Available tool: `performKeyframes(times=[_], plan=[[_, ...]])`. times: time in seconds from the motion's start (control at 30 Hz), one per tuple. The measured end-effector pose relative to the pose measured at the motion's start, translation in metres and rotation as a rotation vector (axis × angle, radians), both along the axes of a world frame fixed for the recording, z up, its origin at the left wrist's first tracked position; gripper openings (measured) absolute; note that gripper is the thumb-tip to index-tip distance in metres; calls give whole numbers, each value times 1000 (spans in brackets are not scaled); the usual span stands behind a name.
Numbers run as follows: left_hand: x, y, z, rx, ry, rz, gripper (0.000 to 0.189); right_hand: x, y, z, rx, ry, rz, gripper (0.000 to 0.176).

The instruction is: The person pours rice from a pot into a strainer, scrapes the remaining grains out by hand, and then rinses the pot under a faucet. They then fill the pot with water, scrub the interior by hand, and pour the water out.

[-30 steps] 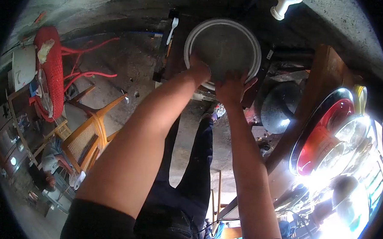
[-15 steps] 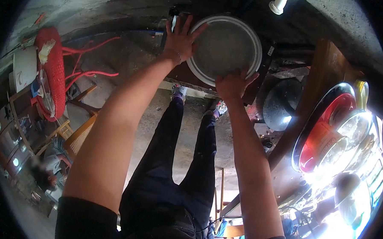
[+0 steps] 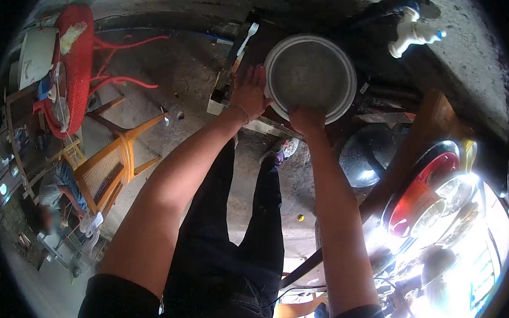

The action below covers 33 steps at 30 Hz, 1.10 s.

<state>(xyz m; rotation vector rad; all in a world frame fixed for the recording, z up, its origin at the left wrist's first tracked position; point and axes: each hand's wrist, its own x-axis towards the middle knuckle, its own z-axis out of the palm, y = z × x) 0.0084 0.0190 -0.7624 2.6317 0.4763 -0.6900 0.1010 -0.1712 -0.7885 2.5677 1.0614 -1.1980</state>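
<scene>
A round, shallow grey vessel with a broad pale rim [image 3: 351, 83] lies on a dark surface ahead of me, its kind not clear. My left hand [image 3: 249, 93] is at its left edge, fingers stretched forward and fairly close together, the side of the hand at the rim. My right hand [image 3: 307, 119] is at the near edge, its fingers curled over the rim and mostly hidden from above. A white fork [image 3: 248, 38] lies beyond my left hand, left of the vessel.
A white tap [image 3: 410, 34] juts from the wall at upper right. A dark wok-like pan [image 3: 362, 158] stands below it, beside a red basin [image 3: 402, 214] with bowls. On the left are a wooden chair [image 3: 127, 153], a red wicker seat [image 3: 76, 71] and a seated person [image 3: 60, 190].
My view has shifted, showing more of the tap and chair. My left hand has slid down the vessel's left side, fingers drawn together. My right hand's spread fingers have curled in at the near rim.
</scene>
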Motion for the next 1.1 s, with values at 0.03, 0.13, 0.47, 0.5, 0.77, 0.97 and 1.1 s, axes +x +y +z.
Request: performKeyframes(times=[0.03, 0.13, 0.47, 0.5, 0.77, 0.97, 1.1], plan=[[3, 0, 2, 12, 23, -9, 98, 1, 8, -8, 24, 75, -42, 41], [14, 2, 5, 55, 80, -31, 96, -4, 22, -89, 162, 187, 92, 39], [37, -1, 20, 25, 161, 65, 64, 71, 117, -74, 906, 823, -1506, 53], [36, -1, 17, 27, 143, 84, 62, 93, 114, -71, 998, 894, -1511, 53], [38, 0, 13, -103, 137, 173, 61, 179, 46, -125, 1197, 643, -1745, 52], [39, -2, 16, -25, 223, 90, 62, 163, 31, -224, 1251, 645, -1467, 52], [43, 3, 25, -151, 211, 153, 63, 69, 85, -147, 890, 140, -919, 45]])
